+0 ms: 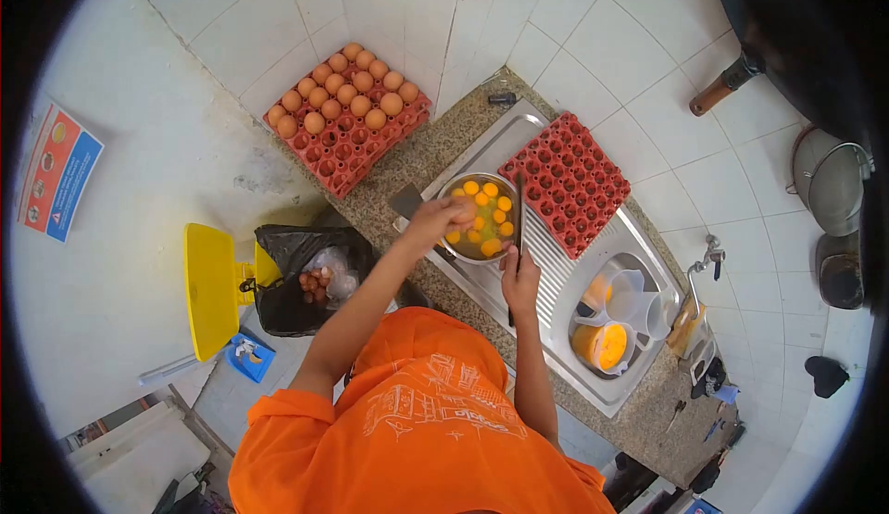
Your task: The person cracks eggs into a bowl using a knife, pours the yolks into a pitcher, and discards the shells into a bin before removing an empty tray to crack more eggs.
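Observation:
My left hand is closed around a brown egg, over a round metal bowl. Several raw yolks lie in clear egg white inside the bowl. At the bowl's right side, my right hand grips a knife, its dark blade pointing away from me and its handle reaching below the fist. The bowl rests on the ribbed steel drainboard. Whether the egg's shell is cracked cannot be made out.
Stacked red trays with brown eggs stand at the upper left; another red tray lies right of the bowl. Plastic jugs, some holding orange-yellow liquid, sit in the sink. A black-lined bin with eggshells is left, its yellow lid raised.

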A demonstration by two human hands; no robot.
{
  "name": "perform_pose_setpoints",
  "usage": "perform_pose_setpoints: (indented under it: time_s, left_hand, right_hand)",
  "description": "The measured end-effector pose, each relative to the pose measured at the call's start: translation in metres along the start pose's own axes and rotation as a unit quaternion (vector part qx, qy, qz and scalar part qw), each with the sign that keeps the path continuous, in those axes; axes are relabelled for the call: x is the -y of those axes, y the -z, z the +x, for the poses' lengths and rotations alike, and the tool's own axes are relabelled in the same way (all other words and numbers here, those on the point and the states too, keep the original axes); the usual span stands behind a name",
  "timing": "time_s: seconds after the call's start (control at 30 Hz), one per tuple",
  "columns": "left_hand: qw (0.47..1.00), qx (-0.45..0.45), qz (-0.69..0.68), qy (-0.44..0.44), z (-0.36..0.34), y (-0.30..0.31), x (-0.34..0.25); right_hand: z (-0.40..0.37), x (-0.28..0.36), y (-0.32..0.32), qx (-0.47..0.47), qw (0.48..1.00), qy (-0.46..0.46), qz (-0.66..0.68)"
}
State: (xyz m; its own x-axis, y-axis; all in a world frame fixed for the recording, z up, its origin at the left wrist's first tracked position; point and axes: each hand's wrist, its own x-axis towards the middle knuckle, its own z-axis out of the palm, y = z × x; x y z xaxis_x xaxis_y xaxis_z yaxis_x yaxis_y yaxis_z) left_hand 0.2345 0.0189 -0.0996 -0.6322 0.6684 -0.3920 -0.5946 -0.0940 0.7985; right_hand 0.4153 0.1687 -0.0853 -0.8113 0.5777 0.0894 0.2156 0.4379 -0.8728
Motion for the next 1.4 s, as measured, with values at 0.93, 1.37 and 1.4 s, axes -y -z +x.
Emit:
perform_pose_setpoints:
  time_s: [0.93,1.37,1.4]
  left_hand:
    - [0.904,-0.011,0.367,-0.219,0.020,-0.029,0.012]
    - [0.850,0.044,0.415,-0.322,-0.014,0.002,-0.035]
    - [0.842,0.031,0.481,-0.242,-0.036,0.016,-0.050]
  right_hand:
    - [0.060,0.011,-0.019,0.042,0.993,0.026,-0.108]
    - [0.067,0.019,-0.011,0.050,0.993,0.076,0.080]
    - [0.061,0.026,0.001,0.067,0.997,0.024,0.019]
